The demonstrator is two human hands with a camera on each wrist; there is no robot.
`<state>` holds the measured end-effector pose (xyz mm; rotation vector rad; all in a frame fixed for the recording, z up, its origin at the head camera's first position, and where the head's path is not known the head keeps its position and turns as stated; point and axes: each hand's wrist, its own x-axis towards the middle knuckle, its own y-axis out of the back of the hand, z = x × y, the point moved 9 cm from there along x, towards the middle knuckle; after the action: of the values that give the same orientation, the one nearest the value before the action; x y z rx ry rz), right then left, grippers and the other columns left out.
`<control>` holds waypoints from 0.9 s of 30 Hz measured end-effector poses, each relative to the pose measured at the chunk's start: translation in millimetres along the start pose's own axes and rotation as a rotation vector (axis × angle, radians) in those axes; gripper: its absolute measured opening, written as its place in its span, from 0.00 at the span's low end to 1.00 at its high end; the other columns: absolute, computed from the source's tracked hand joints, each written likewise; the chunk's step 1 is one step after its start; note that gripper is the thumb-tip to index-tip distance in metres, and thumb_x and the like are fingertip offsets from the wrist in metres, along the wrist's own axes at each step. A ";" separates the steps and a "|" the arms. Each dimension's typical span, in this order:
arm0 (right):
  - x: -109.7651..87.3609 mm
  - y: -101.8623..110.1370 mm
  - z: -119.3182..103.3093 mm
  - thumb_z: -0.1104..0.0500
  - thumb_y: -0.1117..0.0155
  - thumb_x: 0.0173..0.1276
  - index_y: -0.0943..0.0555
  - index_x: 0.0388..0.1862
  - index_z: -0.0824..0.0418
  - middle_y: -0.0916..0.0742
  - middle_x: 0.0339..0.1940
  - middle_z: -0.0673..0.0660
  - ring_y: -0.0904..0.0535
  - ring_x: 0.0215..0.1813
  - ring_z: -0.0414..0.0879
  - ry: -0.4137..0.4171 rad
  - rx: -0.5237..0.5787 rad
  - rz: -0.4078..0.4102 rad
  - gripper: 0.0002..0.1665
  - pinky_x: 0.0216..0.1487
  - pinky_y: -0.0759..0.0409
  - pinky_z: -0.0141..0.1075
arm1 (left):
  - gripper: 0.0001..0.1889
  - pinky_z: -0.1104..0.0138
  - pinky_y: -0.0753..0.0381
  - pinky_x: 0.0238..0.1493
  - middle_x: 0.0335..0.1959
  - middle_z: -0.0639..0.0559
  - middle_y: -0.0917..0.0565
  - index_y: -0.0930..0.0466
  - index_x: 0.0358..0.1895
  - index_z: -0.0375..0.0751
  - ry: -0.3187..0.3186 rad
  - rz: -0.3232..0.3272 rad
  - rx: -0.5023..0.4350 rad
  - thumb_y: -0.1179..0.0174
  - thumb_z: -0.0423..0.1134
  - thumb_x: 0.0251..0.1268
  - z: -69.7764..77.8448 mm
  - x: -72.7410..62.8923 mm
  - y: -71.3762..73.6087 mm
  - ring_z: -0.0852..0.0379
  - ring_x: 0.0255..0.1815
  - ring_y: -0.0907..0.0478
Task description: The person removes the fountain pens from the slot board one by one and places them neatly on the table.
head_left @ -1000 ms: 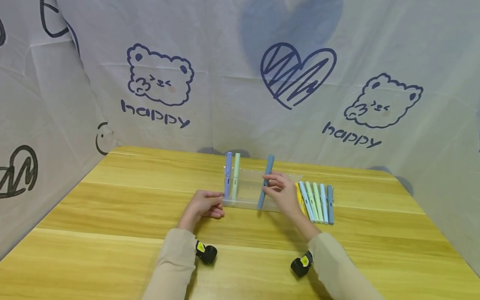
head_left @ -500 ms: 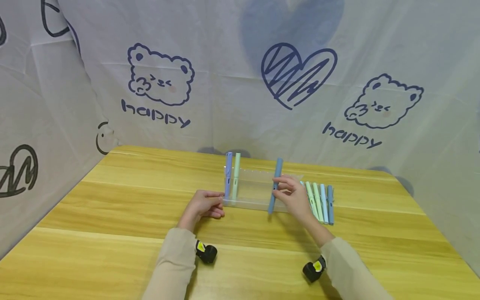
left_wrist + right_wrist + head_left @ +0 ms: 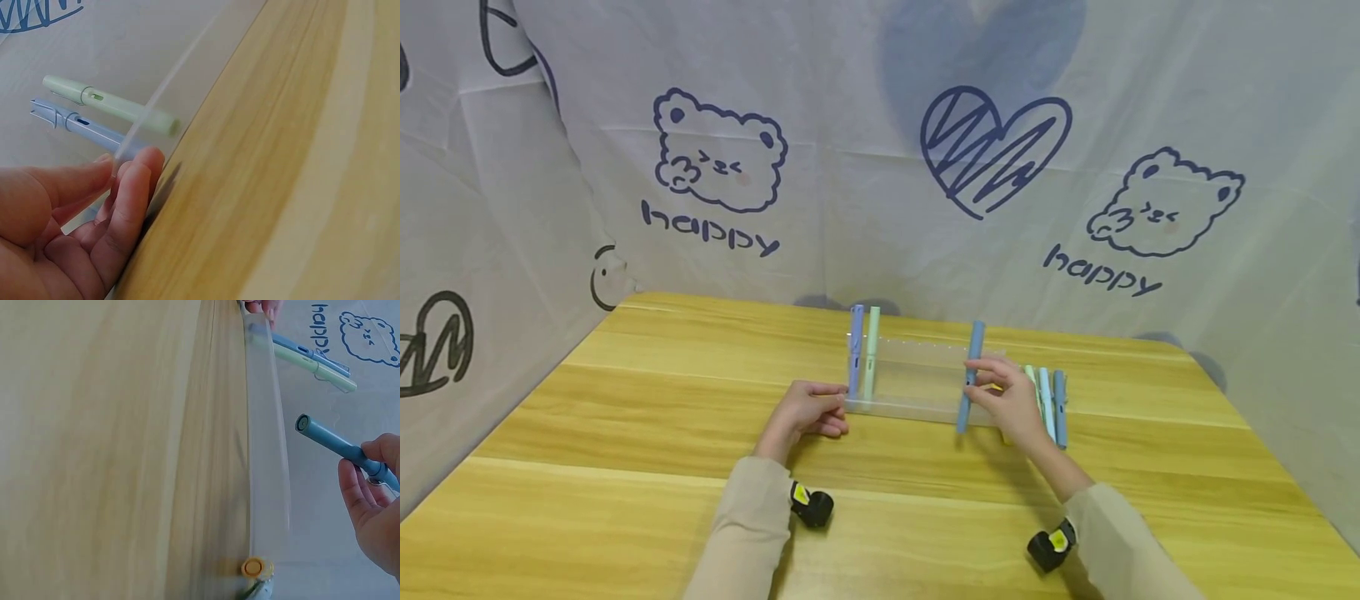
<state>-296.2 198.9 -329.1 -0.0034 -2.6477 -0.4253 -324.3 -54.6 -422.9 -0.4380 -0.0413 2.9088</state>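
My left hand (image 3: 811, 408) pinches the left end of a clear plastic pen stand (image 3: 917, 408) between thumb and fingers. A purple-blue pen (image 3: 87, 129) and a pale green pen (image 3: 112, 105) stand side by side in it, close to that hand. With thumb and fingertips, my right hand (image 3: 1011, 404) grips a darker blue pen (image 3: 334, 442) around its middle. This pen is nearly upright, slightly tilted, and overlaps the right part of the stand in the head view. Its lower end points toward the stand's front lip in the right wrist view.
Several pens lie in a row right of the stand, partly hidden by my right hand: a light blue pen (image 3: 1047, 406), a blue pen (image 3: 1060, 408) and a yellow pen (image 3: 254, 567) among them. A white printed cloth (image 3: 850, 183) hangs behind the wooden table (image 3: 662, 400).
My right hand has moved rightward along the stand with the blue pen, now covering more of the lying pens. The left hand has stayed at the stand's left end.
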 end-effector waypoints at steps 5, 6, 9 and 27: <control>-3.9 8.7 -1.2 0.77 0.39 0.52 0.23 0.43 0.76 0.25 0.46 0.66 0.25 0.35 0.40 0.029 -0.027 0.001 0.17 0.34 0.22 0.24 | 0.18 0.68 0.19 0.20 0.18 0.46 0.24 0.33 0.57 0.24 0.008 -0.001 -0.001 0.52 0.26 0.64 -0.6 -0.2 0.0 0.57 0.15 0.23; -4.4 10.8 -0.7 0.77 0.38 0.52 0.23 0.43 0.75 0.25 0.46 0.65 0.25 0.35 0.40 0.032 -0.035 0.003 0.17 0.35 0.22 0.24 | 0.18 0.68 0.19 0.20 0.18 0.46 0.24 0.33 0.56 0.24 0.013 0.002 -0.001 0.51 0.26 0.64 -0.8 -0.2 0.2 0.57 0.15 0.23; -5.3 17.2 2.2 0.77 0.38 0.52 0.24 0.43 0.77 0.25 0.44 0.65 0.25 0.34 0.37 0.044 -0.037 0.015 0.17 0.34 0.22 0.24 | 0.18 0.68 0.19 0.21 0.18 0.46 0.24 0.33 0.56 0.24 0.011 0.001 0.003 0.51 0.26 0.64 -0.5 -0.6 0.4 0.57 0.16 0.23; -11.1 57.8 21.2 0.76 0.39 0.53 0.26 0.45 0.78 0.23 0.39 0.67 0.25 0.32 0.34 -0.025 -0.113 0.045 0.17 0.30 0.21 0.26 | 0.18 0.68 0.19 0.20 0.18 0.47 0.24 0.33 0.57 0.24 0.004 -0.005 -0.002 0.51 0.26 0.64 0.1 -1.7 1.0 0.57 0.15 0.23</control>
<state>-291.3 261.1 -334.9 -0.1040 -2.6389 -0.5628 -322.9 -56.0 -422.4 -0.4431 -0.0453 2.9028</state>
